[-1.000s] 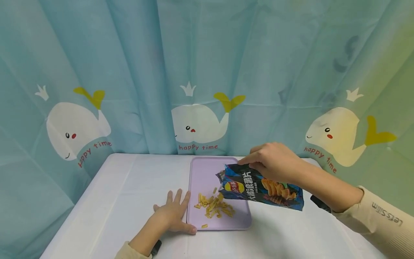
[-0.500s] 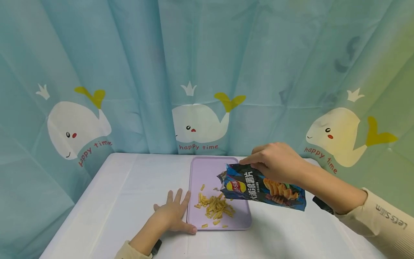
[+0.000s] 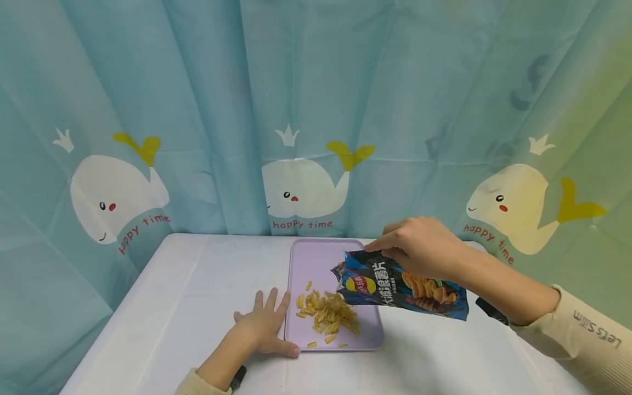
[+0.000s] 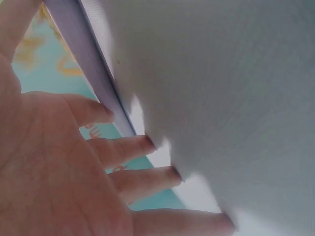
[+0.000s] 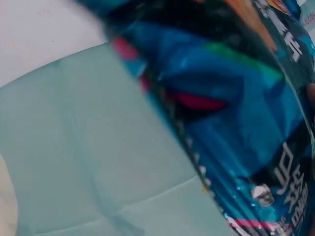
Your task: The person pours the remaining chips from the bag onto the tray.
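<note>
My right hand [image 3: 419, 247] grips a dark blue bag of potato chips [image 3: 360, 299] by its upper edge. The bag lies nearly level above the tray's right side, its torn mouth pointing left. Beneath and left of that mouth, a heap of yellow ridged chip pieces [image 3: 328, 314] sits on a lilac tray [image 3: 318, 260], with a few strays near the front rim. My left hand [image 3: 261, 329] is spread on the table at the tray's left side, its thumb at the near-left corner. In the left wrist view its straight fingers [image 4: 133, 150] run alongside the tray's rim.
A white cloth covers the table [image 3: 222, 274]. Behind it hangs a blue-green curtain [image 3: 207, 137] printed with whales, close to the table's far edge. The tray reaches nearly to that far edge.
The heap of chips on the tray has grown, with more pieces near the bag's mouth and front rim. The bag has shifted slightly right. My left hand has stayed in place.
</note>
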Motion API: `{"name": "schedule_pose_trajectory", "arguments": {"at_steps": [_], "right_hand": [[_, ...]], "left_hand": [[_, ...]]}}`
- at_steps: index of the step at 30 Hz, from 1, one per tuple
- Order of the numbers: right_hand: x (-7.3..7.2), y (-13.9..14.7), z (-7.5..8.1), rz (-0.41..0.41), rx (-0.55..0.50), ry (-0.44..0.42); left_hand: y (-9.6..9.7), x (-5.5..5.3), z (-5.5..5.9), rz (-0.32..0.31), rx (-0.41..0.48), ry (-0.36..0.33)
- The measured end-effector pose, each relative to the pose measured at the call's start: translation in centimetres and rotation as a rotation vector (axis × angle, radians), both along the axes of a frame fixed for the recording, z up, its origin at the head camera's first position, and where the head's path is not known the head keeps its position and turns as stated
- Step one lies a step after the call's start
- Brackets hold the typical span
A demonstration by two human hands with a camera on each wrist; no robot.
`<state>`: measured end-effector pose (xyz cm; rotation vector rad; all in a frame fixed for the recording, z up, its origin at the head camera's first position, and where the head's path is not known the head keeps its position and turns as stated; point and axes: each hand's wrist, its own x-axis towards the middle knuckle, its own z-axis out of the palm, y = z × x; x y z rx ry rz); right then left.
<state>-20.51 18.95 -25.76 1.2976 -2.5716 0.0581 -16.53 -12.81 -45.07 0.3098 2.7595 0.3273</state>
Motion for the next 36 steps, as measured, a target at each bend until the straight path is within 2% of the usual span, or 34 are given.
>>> {"name": "schedule_pose_trajectory", "arguments": {"at_steps": [6, 11, 17, 24, 36], "right_hand": [[0.2, 0.0, 0.2, 0.003, 0.000, -0.012], [0.5, -0.1, 0.0, -0.016, 0.054, -0.024], [0.9, -0.3, 0.6, -0.037, 0.118, -0.002], [1.0, -0.3, 0.7, 0.002, 0.102, 0.032], [0.9, 0.4, 0.7, -0.008, 0.066, 0.068]], "left_hand": [[0.0, 0.0, 0.1, 0.002, 0.007, 0.004], [0.0, 0.0, 0.2, 0.002, 0.010, 0.006], [0.1, 0.0, 0.2, -0.001, 0.005, 0.007], [0.1, 0.1, 0.3, -0.001, 0.001, -0.002], [0.1, 0.1, 0.2, -0.002, -0.003, -0.003]]}}
